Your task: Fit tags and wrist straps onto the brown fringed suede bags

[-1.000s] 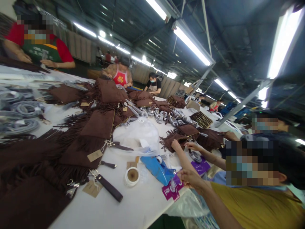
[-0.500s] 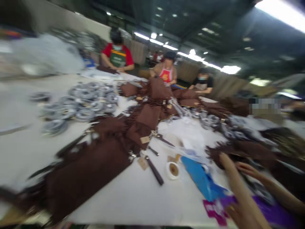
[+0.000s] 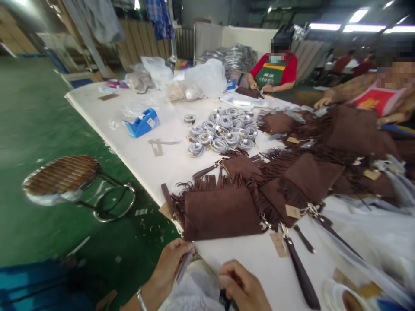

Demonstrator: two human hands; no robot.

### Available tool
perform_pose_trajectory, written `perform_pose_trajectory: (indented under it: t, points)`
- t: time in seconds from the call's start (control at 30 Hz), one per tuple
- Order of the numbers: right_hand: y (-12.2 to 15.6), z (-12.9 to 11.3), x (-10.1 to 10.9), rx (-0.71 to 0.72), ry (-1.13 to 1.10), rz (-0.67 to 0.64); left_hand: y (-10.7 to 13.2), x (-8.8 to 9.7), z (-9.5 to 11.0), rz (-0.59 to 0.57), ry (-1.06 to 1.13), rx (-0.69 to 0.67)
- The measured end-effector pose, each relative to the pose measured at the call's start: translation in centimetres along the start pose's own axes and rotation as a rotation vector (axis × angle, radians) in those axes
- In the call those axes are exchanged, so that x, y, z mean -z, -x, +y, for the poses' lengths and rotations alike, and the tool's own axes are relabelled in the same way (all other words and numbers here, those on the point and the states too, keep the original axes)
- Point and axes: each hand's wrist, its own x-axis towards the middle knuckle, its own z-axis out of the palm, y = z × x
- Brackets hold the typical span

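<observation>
My left hand (image 3: 170,270) is at the bottom edge, fingers pinched on a thin grey flat piece (image 3: 184,264). My right hand (image 3: 243,287) is curled beside it over a clear plastic bag (image 3: 197,291), gripping something dark that I cannot make out. Just beyond both hands a brown fringed suede bag (image 3: 222,211) lies flat on the white table (image 3: 152,168). Its dark wrist strap (image 3: 300,272) and a paper tag (image 3: 279,244) lie to the right of it.
More brown fringed bags (image 3: 308,177) pile up on the right. Coiled grey straps (image 3: 223,131), a blue tape dispenser (image 3: 142,123) and filled plastic bags (image 3: 207,77) lie farther back. A round stool (image 3: 61,175) stands on the green floor. Two people work across the table.
The view has swung left and down, from the crowded right side to the table's left end and the floor. Both my hands now show at the bottom edge.
</observation>
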Motion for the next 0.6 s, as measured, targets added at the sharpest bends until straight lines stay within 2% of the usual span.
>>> perform_pose_trajectory:
  t: [0.1, 0.2, 0.33, 0.6]
  points:
    - [-5.0, -2.5, -4.3, 0.038, -0.125, -0.039, 0.1, 0.6, -0.1, 0.017, 0.004, 0.0]
    - [-7.5, -2.9, -6.5, 0.039, -0.115, -0.05, 0.1, 1.1, -0.4, 0.01, 0.025, -0.003]
    - [-8.0, -2.8, -7.0, 0.037, 0.001, -0.036, -0.1, 1.7, -0.9, -0.013, 0.08, -0.023]
    - [-7.9, -3.8, -7.8, 0.066, 0.349, 0.074, -0.4, 2.3, -1.7, -0.046, 0.12, -0.044]
